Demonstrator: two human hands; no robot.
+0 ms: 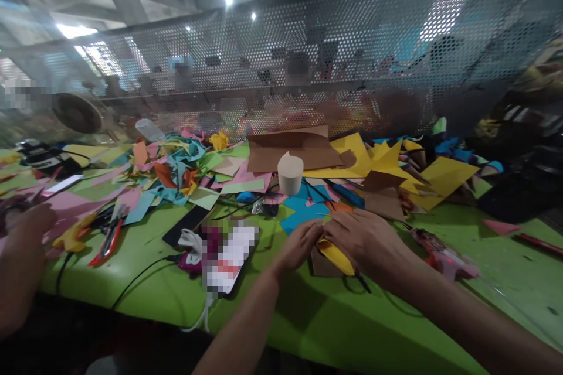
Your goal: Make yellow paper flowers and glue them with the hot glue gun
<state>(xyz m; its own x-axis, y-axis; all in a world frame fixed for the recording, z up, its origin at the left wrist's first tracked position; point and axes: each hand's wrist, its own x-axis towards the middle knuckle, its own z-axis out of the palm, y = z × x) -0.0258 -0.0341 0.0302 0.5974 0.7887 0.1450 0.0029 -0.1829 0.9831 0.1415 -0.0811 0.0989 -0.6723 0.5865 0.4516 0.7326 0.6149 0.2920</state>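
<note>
My left hand (pixel 302 244) and my right hand (pixel 363 241) meet above the table, fingers closed. Between them a curled piece of yellow paper (pixel 336 257) shows below my right palm; both hands grip it, and my fingers cover its upper part. A thin dark tip (pixel 363 283) sticks out beneath my right hand; what it belongs to is hidden. Brown card (pixel 322 265) lies under the yellow paper. Just beyond my fingertips are blue paper (pixel 303 211) and an upright roll of cream tape or paper (pixel 290 174).
A pink glue gun (pixel 446 255) rests to the right. A phone (pixel 233 261) with a cable, a red cutter (pixel 108 240) and a yellow glue gun (pixel 75 235) lie left. Another person's arm (pixel 21 258) reaches in there. Coloured paper scraps cover the back, before a perforated screen (pixel 246 64).
</note>
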